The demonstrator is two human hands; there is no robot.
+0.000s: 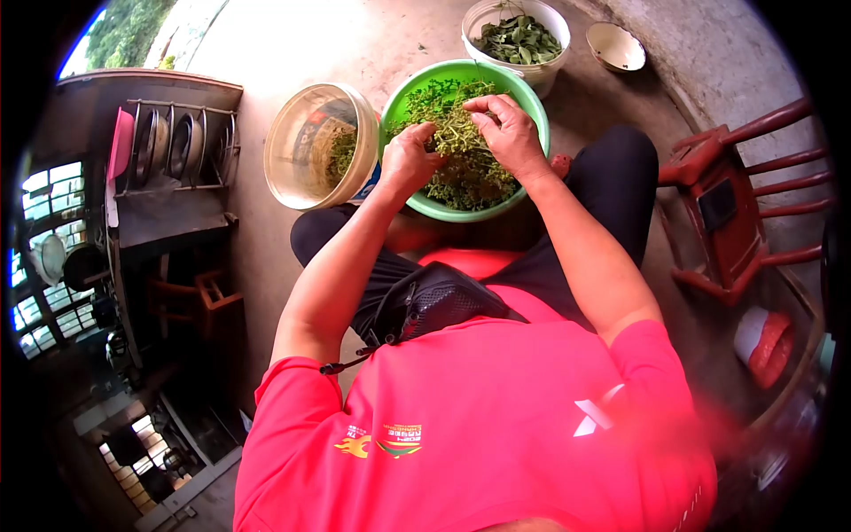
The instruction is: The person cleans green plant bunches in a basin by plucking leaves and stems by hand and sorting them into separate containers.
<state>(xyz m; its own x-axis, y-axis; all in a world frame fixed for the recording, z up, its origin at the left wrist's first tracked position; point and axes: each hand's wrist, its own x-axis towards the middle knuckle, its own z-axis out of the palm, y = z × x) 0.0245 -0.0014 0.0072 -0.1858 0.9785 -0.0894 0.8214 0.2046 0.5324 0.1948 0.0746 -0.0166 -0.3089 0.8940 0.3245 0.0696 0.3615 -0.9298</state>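
1. The green basin (467,215) sits on the floor (257,266) in front of the seated person, whose dark-trousered knees (620,173) are bent on its near side.
2. Thin green sprigs (470,182) lie heaped inside the basin, rising highest around the two hands.
3. The left hand (411,161) is over the basin's left part, at the sprigs, with its fingers curled and its thumb pointing inward; I cannot tell whether it pinches a stem.
4. The right hand (508,133) is over the basin's right part, its thumb and forefinger curved towards each other at the top of the heap; whether a sprig is caught between them I cannot tell.
5. The two hands are apart, with sprigs showing between them in the basin.
6. Just left of the basin is a pale bucket (297,146), with a smaller clump of similar sprigs (341,152) inside.
7. Just beyond the basin, slightly to its right, is a white bucket (542,78) holding broad green leaves (521,40).
8. Farther right beyond the basin is a small bowl (615,46).
9. A reddish-brown wooden chair (745,232) is well to the basin's right.
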